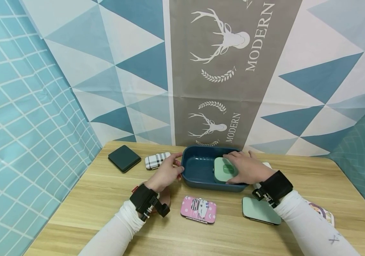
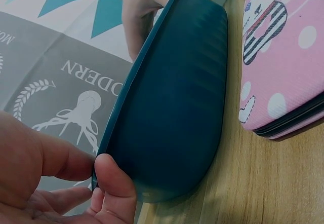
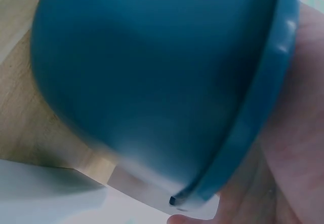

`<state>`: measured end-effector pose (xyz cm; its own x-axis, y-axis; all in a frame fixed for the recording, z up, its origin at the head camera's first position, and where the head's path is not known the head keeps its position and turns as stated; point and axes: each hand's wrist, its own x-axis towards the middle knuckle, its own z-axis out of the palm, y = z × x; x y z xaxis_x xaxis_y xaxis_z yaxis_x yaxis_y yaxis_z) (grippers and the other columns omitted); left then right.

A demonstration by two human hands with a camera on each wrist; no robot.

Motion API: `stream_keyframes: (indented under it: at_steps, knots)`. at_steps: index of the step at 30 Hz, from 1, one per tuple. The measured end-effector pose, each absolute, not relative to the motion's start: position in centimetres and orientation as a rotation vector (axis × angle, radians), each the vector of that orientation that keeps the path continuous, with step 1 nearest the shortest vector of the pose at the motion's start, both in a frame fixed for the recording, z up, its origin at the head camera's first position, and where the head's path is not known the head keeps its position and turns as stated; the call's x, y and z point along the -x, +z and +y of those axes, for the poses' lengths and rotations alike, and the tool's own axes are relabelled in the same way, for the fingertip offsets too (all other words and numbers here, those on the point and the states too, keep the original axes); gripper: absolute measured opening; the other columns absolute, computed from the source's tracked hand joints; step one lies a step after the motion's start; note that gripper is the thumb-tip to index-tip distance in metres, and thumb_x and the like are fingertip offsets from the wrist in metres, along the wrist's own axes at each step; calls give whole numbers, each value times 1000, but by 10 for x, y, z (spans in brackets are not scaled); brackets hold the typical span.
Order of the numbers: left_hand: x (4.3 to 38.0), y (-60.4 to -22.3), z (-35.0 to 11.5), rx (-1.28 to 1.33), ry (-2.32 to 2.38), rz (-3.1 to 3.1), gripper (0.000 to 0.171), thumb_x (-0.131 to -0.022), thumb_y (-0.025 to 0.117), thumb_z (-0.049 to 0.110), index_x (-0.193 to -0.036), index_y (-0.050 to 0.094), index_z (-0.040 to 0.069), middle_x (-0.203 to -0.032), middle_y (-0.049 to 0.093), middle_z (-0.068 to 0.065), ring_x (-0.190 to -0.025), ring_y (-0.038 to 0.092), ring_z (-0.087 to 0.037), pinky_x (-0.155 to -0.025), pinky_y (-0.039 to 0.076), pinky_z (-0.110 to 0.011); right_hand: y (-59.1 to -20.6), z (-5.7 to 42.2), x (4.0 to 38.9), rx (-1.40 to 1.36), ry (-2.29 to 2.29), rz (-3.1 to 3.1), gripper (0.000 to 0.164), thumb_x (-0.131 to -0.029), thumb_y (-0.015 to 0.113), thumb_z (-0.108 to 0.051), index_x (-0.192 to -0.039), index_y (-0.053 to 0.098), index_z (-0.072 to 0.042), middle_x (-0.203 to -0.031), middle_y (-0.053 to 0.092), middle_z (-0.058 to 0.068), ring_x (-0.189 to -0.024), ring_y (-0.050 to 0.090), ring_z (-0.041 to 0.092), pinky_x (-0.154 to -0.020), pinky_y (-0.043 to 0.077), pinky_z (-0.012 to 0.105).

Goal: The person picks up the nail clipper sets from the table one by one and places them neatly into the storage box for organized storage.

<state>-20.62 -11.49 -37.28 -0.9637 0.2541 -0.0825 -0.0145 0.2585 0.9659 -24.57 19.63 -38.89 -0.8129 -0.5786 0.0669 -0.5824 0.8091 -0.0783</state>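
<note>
A dark blue open bin (image 1: pixel 198 167) stands at the back of the table. My left hand (image 1: pixel 166 174) pinches its left rim; in the left wrist view the thumb lies on the outer wall (image 2: pixel 172 97) with fingers at the edge. Inside the bin's right half sits a small mint-green case (image 1: pixel 223 170) with rounded corners. My right hand (image 1: pixel 248 169) reaches over the right rim and grips this case, thumb at its front edge and fingers at its back. The right wrist view mostly shows the bin's outer wall (image 3: pixel 152 72), which hides the case.
In front of the bin lie a pink cat-print case (image 1: pixel 198 209) and a flat mint case (image 1: pixel 260 211). A plaid case (image 1: pixel 157 160) and a dark green square case (image 1: pixel 124 158) lie left. A cartoon-print case (image 1: pixel 324 213) is partly behind the right sleeve; a pinkish item (image 1: pixel 164 199) sits under the left wrist.
</note>
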Motion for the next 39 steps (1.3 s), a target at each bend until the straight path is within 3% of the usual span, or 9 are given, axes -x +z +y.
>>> stream_keyframes:
  at_steps: [15,24,39]
  knots:
    - [208,-375,-115,-208,1767,2306,57,-94,51,-6,-147,32,1,-104,48,-21,-65,54,-23,-57,48,-27,-376,200,240,-922,199,-2935,101,-66,75,-66,-144,43,-11,-140,46,10,-130,39,32,-100,20,70]
    - [224,-402,-118,-215,1788,2319,57,-95,53,-2,-147,35,9,-104,48,-17,-64,54,-20,-63,52,-42,-367,205,238,-910,245,-2931,99,-69,74,-65,-145,42,-9,-141,45,11,-129,39,32,-102,18,67]
    - [226,-403,-118,-223,1775,2330,56,-95,53,-1,-147,36,10,-103,49,-16,-64,55,-20,-67,53,-47,-356,222,235,-798,266,-2946,95,-74,66,-69,-147,39,-13,-143,42,13,-132,35,35,-102,13,70]
